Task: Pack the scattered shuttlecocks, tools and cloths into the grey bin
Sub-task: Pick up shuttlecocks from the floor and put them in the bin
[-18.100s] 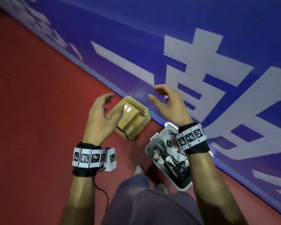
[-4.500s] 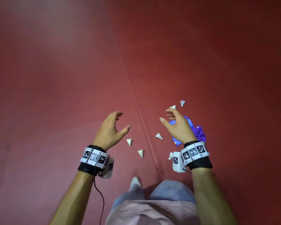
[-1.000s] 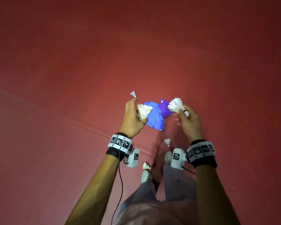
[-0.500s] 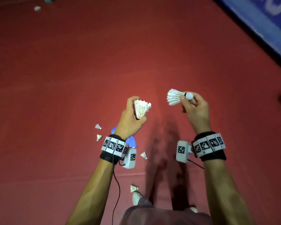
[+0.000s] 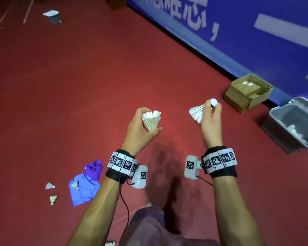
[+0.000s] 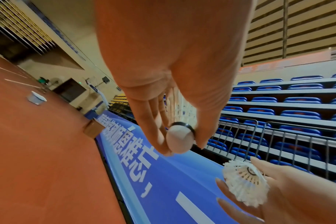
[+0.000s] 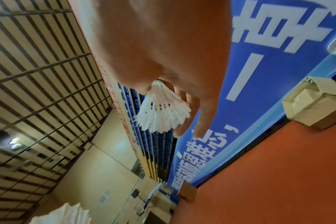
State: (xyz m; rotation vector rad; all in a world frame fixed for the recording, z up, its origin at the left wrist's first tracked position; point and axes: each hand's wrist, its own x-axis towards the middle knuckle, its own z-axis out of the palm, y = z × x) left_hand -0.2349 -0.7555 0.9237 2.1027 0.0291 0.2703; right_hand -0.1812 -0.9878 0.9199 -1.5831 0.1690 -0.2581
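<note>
My left hand (image 5: 149,124) grips a nested stack of white shuttlecocks (image 5: 152,118), feathers up; in the left wrist view its cork (image 6: 179,140) sits between thumb and fingers. My right hand (image 5: 212,107) pinches another white shuttlecock stack (image 5: 196,113) near the cork, feathers pointing left (image 7: 163,112). Both hands are held above the red floor. The grey bin (image 5: 276,135) stands at the right edge against the blue wall, with white shuttlecocks inside. Behind my left arm a blue cloth (image 5: 84,192) and a purple cloth (image 5: 93,169) lie on the floor, with loose shuttlecocks (image 5: 49,186) beside them.
An open cardboard box (image 5: 247,93) sits against the blue banner wall (image 5: 238,32), just left of the bin. A small grey container (image 5: 52,15) stands far off at the top left. One more shuttlecock (image 5: 110,243) lies by my feet.
My view has swung right, bringing the cardboard box and grey bin into sight. The cloths and loose shuttlecocks now lie behind my left arm. Both hands keep hold of their shuttlecocks.
</note>
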